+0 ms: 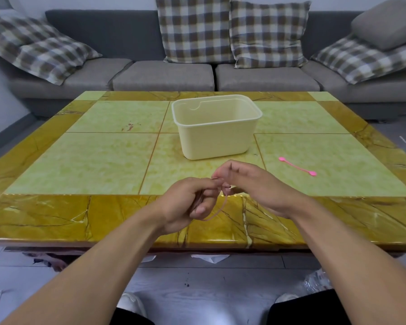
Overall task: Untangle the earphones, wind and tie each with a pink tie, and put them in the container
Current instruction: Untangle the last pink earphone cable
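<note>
one pink tie [297, 166] on tiled table [99, 158]

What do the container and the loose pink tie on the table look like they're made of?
The container looks like matte cream plastic: thin moulded rim, rounded corners, soft even sheen. The pink tie looks like flexible silicone or rubber, a slim strip with rounded ends; which one I cannot tell. The table has a glossy marble-look top, possibly a printed finish.

Both hands [220, 193] on earphone cord [217, 211]

Grey sofa [164, 76], checked cushions [195, 29], yellow tiled table [99, 158]
</note>
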Available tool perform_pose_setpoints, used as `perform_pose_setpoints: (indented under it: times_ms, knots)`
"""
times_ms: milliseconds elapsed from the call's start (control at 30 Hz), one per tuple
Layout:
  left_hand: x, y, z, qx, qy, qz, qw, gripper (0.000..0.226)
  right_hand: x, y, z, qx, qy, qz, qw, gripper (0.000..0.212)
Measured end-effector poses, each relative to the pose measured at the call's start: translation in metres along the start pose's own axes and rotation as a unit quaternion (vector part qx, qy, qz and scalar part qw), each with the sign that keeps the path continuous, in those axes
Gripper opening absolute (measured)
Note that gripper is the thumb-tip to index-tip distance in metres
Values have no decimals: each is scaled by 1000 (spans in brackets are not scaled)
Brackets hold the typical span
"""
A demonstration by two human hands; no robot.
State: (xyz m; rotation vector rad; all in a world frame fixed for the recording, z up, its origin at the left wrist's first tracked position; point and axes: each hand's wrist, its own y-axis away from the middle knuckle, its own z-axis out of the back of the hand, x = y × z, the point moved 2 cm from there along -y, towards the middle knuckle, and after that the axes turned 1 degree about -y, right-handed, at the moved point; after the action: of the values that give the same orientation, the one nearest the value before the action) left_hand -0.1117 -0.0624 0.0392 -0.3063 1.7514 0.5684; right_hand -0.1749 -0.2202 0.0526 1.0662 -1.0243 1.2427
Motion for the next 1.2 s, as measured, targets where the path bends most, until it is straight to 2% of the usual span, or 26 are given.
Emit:
perform_pose_setpoints:
  times_ms: [100, 200, 300, 467, 633, 733, 800, 867, 967, 1033, 1100, 1200]
  knots:
    - [-2, 2, -2, 51, 52, 9, 997, 33, -2, 1, 2, 40, 21, 16, 999, 39]
    - [-5, 4, -4, 104, 98, 15, 990, 50, -2, 1, 2, 64, -64, 21, 996, 37]
    - [-6, 4, -3, 150, 126, 37, 980, 62, -1, 1, 1, 74, -87, 1, 993, 37]
    - [1, 4, 0, 178, 101, 90, 975, 83, -1, 3, 0, 122, -67, -38, 990, 29]
    - [4, 7, -1, 183, 69, 138, 971, 92, 0, 6, -1, 158, -13, -52, 986, 18]
    - [2, 7, -6, 155, 75, 148, 974, 92, 0, 7, 1, 164, 4, -36, 986, 13]
    - [2, 6, -8, 125, 84, 152, 977, 90, 0, 6, 1, 164, 3, -33, 986, 17]
    - [2, 5, -10, 67, 86, 146, 983, 81, 0, 5, 2, 165, -4, -30, 986, 21]
    - [2, 3, -10, -71, 64, 116, 989, 74, -1, 5, 2, 157, -12, -26, 987, 13]
    - [3, 1, -9, -151, 47, 99, 982, 66, -2, 4, 2, 139, -8, -27, 990, 15]
    - [4, -1, -9, -197, 34, 85, 976, 60, -5, 2, 1, 123, -2, -28, 992, 22]
    - [6, -4, -8, -224, 37, 73, 971, 52, -6, 1, -1, 98, -1, -28, 995, 24]
